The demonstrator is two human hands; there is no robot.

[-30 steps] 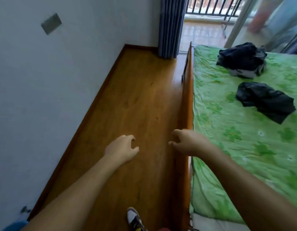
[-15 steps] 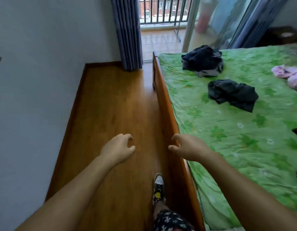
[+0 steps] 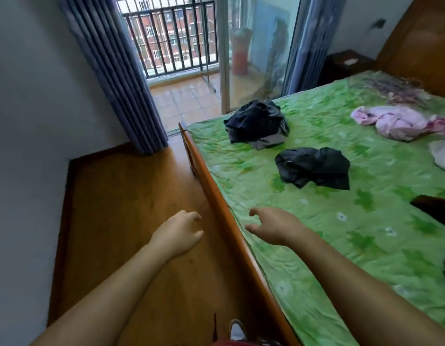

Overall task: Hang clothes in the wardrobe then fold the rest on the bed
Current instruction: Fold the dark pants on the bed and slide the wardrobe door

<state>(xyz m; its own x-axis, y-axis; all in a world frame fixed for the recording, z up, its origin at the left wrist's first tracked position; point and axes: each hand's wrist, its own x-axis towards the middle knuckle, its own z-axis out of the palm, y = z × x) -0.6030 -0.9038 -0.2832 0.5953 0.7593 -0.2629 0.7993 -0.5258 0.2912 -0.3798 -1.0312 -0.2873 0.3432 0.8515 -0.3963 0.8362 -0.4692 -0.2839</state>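
A bed with a green flowered sheet [image 3: 304,236] fills the right side. On it lie a dark navy bundle of clothes [image 3: 256,122], a crumpled black garment [image 3: 313,167], and a pink garment [image 3: 396,122] farther right. My left hand [image 3: 177,233] hovers over the wooden floor, fingers loosely curled, holding nothing. My right hand [image 3: 274,227] hovers just above the sheet near the bed's wooden side rail [image 3: 224,211], fingers relaxed and empty. Both hands are well short of the clothes.
A white wall [image 3: 29,121] bounds the narrow wooden floor strip [image 3: 121,208] on the left. Blue curtains [image 3: 116,71] frame an open balcony door. A dark item [image 3: 436,211] lies at the bed's right edge, and my shoe [image 3: 236,329] shows below.
The view has swung right, bringing more of the bed and the pink garment into sight. My right hand has moved from over the rail to above the sheet. Both hands stay empty.
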